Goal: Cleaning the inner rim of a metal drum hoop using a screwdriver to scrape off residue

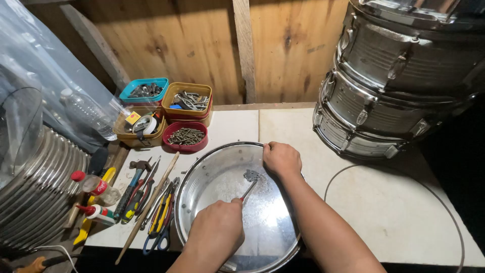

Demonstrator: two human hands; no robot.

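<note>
Shiny, scuffed drum shell (227,177): right hand (281,157) fingers curled over far rim, left hand (218,226) fist tight round screwdriver (248,187), tip just past knuckles.

We see a white bench top (384,212); a chrome drum shell (222,202) at six o'clock, hand tools (146,197) at nine, screw tubs (186,135) at eleven, stacked drums (394,86) at two.

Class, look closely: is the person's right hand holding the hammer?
No: the hammer lies among tools left of the drum shell, whose rim the right hand grips.
</note>
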